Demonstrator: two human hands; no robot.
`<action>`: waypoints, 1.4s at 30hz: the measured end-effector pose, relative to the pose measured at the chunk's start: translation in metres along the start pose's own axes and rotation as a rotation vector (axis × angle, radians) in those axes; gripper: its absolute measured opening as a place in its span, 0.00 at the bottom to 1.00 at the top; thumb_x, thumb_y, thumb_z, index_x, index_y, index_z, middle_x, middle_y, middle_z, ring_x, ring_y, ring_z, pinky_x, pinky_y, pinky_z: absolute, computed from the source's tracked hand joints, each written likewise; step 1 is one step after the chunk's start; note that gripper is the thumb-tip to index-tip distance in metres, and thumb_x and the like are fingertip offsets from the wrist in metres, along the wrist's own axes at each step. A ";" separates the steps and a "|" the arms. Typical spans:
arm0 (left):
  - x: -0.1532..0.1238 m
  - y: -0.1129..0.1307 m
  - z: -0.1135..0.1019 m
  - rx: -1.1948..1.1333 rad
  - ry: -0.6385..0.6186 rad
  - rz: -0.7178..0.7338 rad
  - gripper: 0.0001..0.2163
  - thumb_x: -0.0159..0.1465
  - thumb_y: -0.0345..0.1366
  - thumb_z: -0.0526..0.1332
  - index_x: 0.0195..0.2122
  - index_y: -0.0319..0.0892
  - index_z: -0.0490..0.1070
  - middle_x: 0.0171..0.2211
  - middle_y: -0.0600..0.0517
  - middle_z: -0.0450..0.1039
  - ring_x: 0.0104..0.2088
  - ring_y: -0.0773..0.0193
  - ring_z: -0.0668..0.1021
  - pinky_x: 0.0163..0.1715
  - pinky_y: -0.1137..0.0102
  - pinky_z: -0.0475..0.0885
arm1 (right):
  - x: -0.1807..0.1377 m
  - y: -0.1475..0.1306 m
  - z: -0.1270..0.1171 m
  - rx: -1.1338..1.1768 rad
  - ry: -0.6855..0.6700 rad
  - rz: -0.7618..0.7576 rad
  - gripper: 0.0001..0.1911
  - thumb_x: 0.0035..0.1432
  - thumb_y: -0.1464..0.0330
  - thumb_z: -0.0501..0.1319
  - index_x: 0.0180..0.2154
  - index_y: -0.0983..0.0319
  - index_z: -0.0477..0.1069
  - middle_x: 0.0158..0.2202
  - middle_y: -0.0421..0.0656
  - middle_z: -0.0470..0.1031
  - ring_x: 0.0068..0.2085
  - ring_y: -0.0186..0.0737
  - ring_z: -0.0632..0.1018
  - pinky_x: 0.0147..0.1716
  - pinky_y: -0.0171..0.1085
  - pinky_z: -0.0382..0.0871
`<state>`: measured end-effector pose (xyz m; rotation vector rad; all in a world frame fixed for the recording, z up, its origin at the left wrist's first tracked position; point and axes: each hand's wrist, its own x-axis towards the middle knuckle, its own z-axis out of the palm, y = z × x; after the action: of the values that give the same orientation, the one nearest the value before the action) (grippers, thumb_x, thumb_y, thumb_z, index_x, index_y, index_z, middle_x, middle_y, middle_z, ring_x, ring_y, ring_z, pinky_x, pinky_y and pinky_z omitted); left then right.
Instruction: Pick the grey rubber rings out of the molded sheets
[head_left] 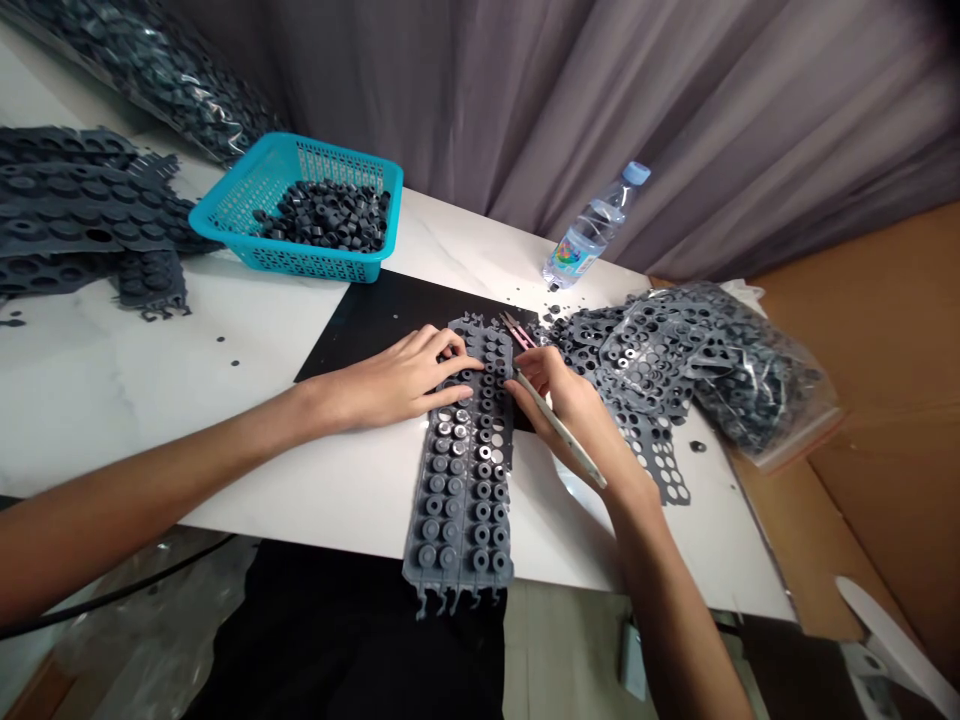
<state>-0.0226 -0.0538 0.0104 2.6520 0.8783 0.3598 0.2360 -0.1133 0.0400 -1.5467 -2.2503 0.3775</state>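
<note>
A long dark grey rubber sheet (459, 480), moulded with rows of round plugs and rings, lies lengthwise before me and overhangs the table's front edge. My left hand (409, 375) rests on its upper part, index finger and thumb stretched apart on the plugs, holding nothing. At the sheet's right edge, my right hand (559, 400) is closed around a slim tool with a long pale handle (566, 437); its tip is hidden by the fingers, so I cannot tell its kind. Some holes in the sheet's right rows show white through them. Pink-handled pointed snips or tweezers (520, 332) lie just beyond my right hand.
A turquoise basket (300, 262) holds many small dark rubber parts. More moulded sheets (75, 215) are stacked at left. Punched sheets (637, 350) and a clear bag of parts (765, 380) lie at right. A water bottle (589, 235) stands behind the black mat (360, 325).
</note>
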 end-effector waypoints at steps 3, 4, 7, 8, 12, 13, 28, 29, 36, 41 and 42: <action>0.000 -0.001 -0.001 -0.006 0.006 0.006 0.24 0.78 0.53 0.46 0.67 0.48 0.65 0.60 0.43 0.63 0.59 0.46 0.68 0.64 0.51 0.61 | 0.000 0.002 -0.001 0.071 0.049 0.033 0.09 0.74 0.60 0.57 0.50 0.58 0.67 0.39 0.44 0.78 0.37 0.42 0.78 0.37 0.40 0.71; 0.000 -0.001 -0.002 -0.011 0.006 0.010 0.24 0.78 0.53 0.47 0.67 0.48 0.66 0.60 0.43 0.64 0.59 0.46 0.68 0.64 0.51 0.61 | -0.001 0.002 -0.002 0.086 0.056 0.034 0.08 0.74 0.60 0.57 0.48 0.57 0.68 0.38 0.44 0.78 0.36 0.42 0.77 0.36 0.39 0.70; 0.000 -0.001 -0.005 -0.039 -0.004 0.022 0.22 0.77 0.53 0.49 0.64 0.47 0.68 0.58 0.44 0.64 0.59 0.47 0.68 0.63 0.53 0.62 | -0.002 0.001 -0.004 0.118 0.064 0.022 0.07 0.74 0.62 0.58 0.46 0.57 0.70 0.38 0.43 0.77 0.36 0.40 0.76 0.35 0.37 0.67; 0.000 -0.001 -0.006 -0.052 -0.008 0.023 0.22 0.77 0.53 0.50 0.63 0.48 0.68 0.57 0.44 0.65 0.58 0.47 0.68 0.63 0.54 0.63 | -0.003 0.000 -0.005 0.125 0.064 0.015 0.07 0.74 0.62 0.57 0.46 0.57 0.71 0.38 0.43 0.77 0.36 0.40 0.76 0.35 0.37 0.67; -0.001 -0.001 -0.008 -0.079 -0.019 0.022 0.21 0.76 0.53 0.51 0.62 0.48 0.69 0.56 0.45 0.65 0.58 0.48 0.69 0.61 0.54 0.64 | -0.002 0.000 -0.005 0.137 0.046 -0.024 0.08 0.75 0.64 0.56 0.45 0.57 0.73 0.40 0.44 0.77 0.38 0.40 0.76 0.36 0.37 0.67; -0.002 -0.001 -0.008 -0.080 -0.022 0.023 0.21 0.76 0.53 0.51 0.61 0.49 0.69 0.57 0.45 0.65 0.58 0.48 0.69 0.61 0.54 0.64 | -0.001 0.000 -0.005 0.141 0.037 -0.035 0.08 0.75 0.64 0.56 0.45 0.58 0.74 0.41 0.44 0.77 0.38 0.40 0.76 0.36 0.37 0.68; -0.006 -0.004 -0.024 -0.180 -0.125 0.053 0.17 0.71 0.48 0.58 0.57 0.46 0.64 0.55 0.47 0.68 0.54 0.51 0.69 0.56 0.59 0.66 | -0.001 -0.014 -0.001 0.323 -0.081 -0.127 0.05 0.72 0.64 0.63 0.43 0.58 0.76 0.39 0.41 0.79 0.38 0.38 0.78 0.41 0.36 0.72; -0.006 -0.004 -0.025 -0.182 -0.127 0.061 0.16 0.71 0.47 0.59 0.55 0.46 0.65 0.55 0.47 0.68 0.54 0.51 0.70 0.55 0.59 0.66 | -0.001 -0.014 -0.002 0.324 -0.104 -0.139 0.05 0.72 0.64 0.63 0.43 0.58 0.76 0.39 0.41 0.79 0.38 0.38 0.78 0.41 0.36 0.72; -0.005 -0.005 -0.020 -0.124 -0.068 0.102 0.12 0.67 0.46 0.63 0.44 0.44 0.68 0.54 0.46 0.68 0.51 0.52 0.71 0.50 0.61 0.68 | 0.000 -0.016 -0.004 0.260 -0.194 -0.236 0.05 0.73 0.64 0.63 0.44 0.57 0.77 0.42 0.43 0.79 0.43 0.41 0.77 0.46 0.39 0.71; -0.005 -0.003 -0.018 -0.123 -0.019 0.094 0.12 0.68 0.46 0.63 0.42 0.44 0.68 0.54 0.46 0.69 0.51 0.53 0.72 0.50 0.60 0.69 | 0.001 -0.015 -0.005 0.243 -0.217 -0.233 0.06 0.73 0.64 0.63 0.44 0.57 0.77 0.42 0.43 0.79 0.43 0.42 0.77 0.46 0.40 0.71; -0.005 -0.002 -0.018 -0.123 -0.012 0.095 0.11 0.68 0.46 0.63 0.41 0.44 0.69 0.53 0.46 0.69 0.51 0.53 0.72 0.50 0.60 0.69 | 0.001 -0.014 -0.005 0.236 -0.221 -0.235 0.06 0.73 0.63 0.62 0.44 0.57 0.76 0.42 0.43 0.79 0.44 0.42 0.77 0.46 0.40 0.71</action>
<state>-0.0339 -0.0513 0.0251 2.5850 0.7050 0.4067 0.2258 -0.1178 0.0503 -1.1563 -2.4158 0.7446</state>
